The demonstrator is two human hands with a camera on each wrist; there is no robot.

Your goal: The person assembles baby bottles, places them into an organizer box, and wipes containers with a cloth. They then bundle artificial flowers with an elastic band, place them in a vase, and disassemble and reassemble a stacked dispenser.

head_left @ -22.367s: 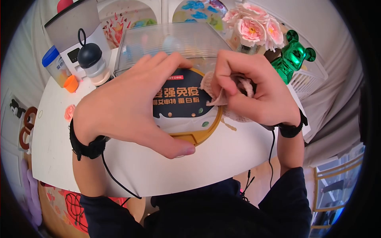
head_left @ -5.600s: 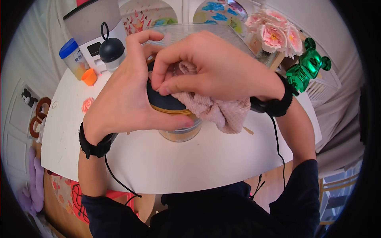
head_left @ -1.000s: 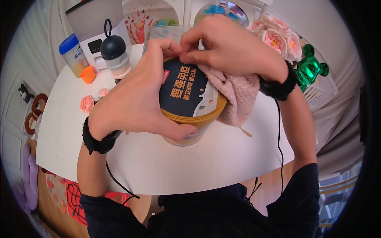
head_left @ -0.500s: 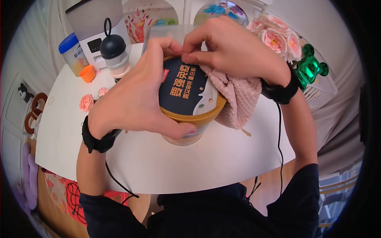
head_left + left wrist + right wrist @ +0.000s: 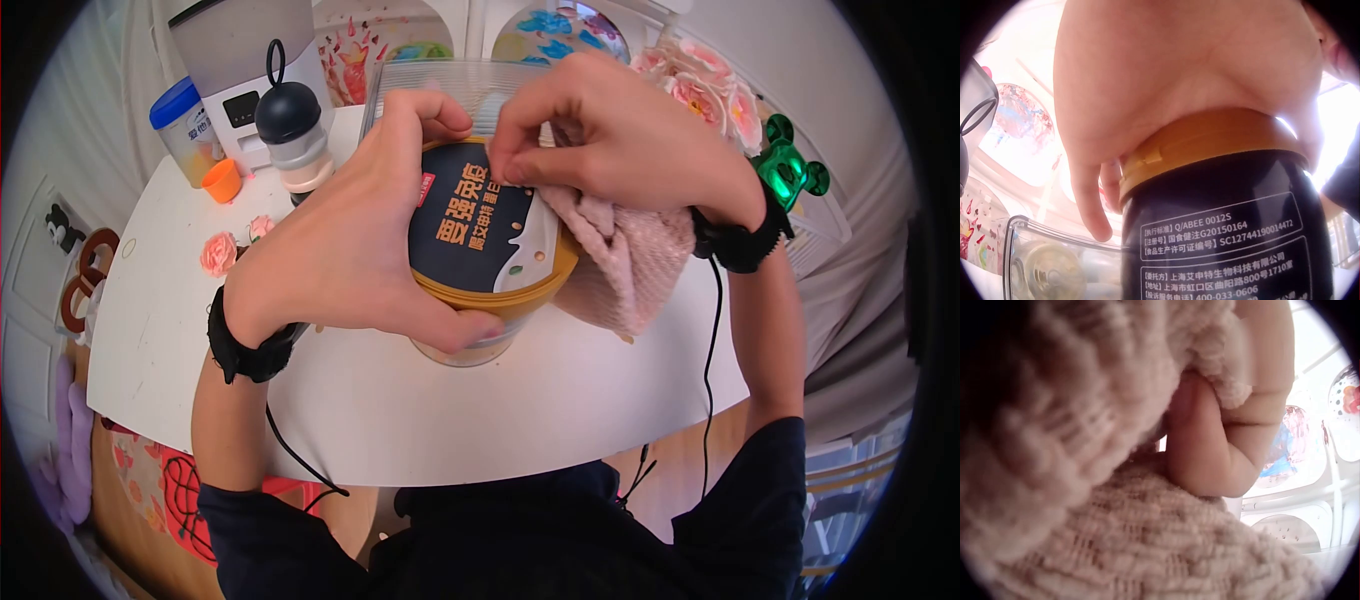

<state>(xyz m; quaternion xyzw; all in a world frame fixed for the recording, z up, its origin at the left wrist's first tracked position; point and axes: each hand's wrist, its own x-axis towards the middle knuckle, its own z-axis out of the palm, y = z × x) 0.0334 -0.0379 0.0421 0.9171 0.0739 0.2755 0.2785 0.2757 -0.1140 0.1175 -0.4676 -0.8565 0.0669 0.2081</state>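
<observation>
The left hand is spread wide and curled round the mustard-rimmed lid of a jar, its thumb along the near rim. The right hand pinches a pale pink woven cloth at the lid's far right side; the rest of the cloth droops beside the jar. Whether its lowest fold touches the worktop cannot be told.

The jar stands on that white worktop, around the middle. Close behind it, a box with a ribbed see-through cover leaves little depth. To the left, past the wrist, lie a pink rose head and a smaller rose head; beyond them stand an orange cup, a blue-capped container, a bottle with a dark domed top and a white machine. At the far right are pink flowers and a shiny green bear figure.

A broad white stretch runs from the jar to the curved front edge, where the person's dark clothing begins. Both forearms come in over that edge, and a black cable from the left wrist crosses it. The right side is narrower, with grey curtain beyond; wooden floor shows below.
</observation>
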